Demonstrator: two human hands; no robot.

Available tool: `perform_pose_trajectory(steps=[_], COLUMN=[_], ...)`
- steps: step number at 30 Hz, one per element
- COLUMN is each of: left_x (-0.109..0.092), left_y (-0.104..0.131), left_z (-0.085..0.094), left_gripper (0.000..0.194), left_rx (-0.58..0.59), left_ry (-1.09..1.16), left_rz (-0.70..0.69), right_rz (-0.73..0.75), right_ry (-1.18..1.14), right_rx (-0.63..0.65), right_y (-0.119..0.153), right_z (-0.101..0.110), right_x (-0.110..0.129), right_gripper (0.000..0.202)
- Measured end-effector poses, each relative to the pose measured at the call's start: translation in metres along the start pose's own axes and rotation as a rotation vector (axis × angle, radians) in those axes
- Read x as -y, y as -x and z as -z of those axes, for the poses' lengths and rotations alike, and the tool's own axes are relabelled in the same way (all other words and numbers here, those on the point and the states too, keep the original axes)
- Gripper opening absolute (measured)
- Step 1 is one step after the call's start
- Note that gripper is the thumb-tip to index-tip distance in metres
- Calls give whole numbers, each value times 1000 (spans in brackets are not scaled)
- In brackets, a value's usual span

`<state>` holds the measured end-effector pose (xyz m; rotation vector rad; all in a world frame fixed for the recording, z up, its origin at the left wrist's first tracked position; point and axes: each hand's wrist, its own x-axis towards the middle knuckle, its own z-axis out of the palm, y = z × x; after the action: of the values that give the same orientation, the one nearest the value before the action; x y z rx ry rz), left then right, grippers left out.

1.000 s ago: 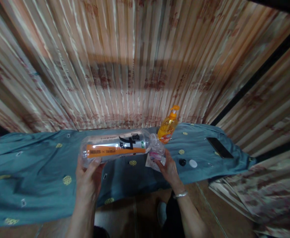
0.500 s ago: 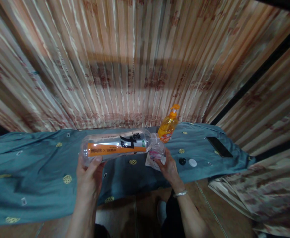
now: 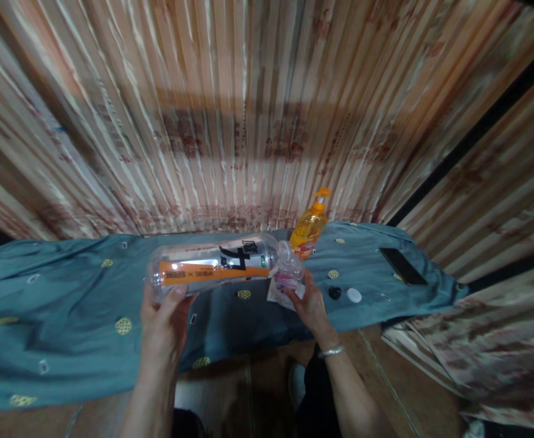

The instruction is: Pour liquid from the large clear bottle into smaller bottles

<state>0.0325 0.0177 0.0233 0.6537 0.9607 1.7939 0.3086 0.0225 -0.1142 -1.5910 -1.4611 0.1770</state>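
A large clear bottle (image 3: 212, 264) with an orange, silver and black label lies sideways in the air over the cloth-covered table, its neck to the right. My left hand (image 3: 166, 319) grips its base end from below, thumb on the near side. A small clear plastic bottle (image 3: 288, 267) with a pink label meets the large bottle's neck, mouth to mouth as far as I can tell. My right hand (image 3: 310, 304), a silver bracelet at its wrist, is closed around this small bottle. A whitish packet or paper (image 3: 278, 297) shows below the small bottle.
An orange pump bottle (image 3: 309, 231) stands behind my right hand. To the right lie a black cap (image 3: 335, 293), a white cap (image 3: 354, 295) and a dark phone (image 3: 402, 266) on the teal patterned cloth (image 3: 79, 304). Pleated curtains (image 3: 248, 121) hang behind.
The view has shifted slightly. Both hands keep their hold, and the two bottles remain joined at about the same tilt.
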Motion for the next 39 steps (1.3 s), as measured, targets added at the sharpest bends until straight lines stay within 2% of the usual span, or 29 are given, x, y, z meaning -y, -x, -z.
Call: perform_pose_trajectory(steps=[13, 20, 28, 32, 39], left_x=[2, 2, 0, 0, -3], left_y=[0, 1, 2, 3, 5], left_z=[0, 2, -1, -2, -4], left_gripper=[64, 64, 65, 61, 58], left_rx=[-35, 12, -27, -39, -30], left_ry=[18, -6, 25, 36, 9], left_rz=[18, 1, 25, 34, 66], right_rz=[-11, -20, -93, -57, -51], right_ry=[-41, -64, -59, -73, -78], right_rx=[-1, 35, 64, 54, 85], right_y=[0, -4, -4, -4, -7], right_z=[3, 7, 7, 7, 10], right_x=[7, 13, 14, 14, 11], right_gripper=[61, 55, 55, 58, 50])
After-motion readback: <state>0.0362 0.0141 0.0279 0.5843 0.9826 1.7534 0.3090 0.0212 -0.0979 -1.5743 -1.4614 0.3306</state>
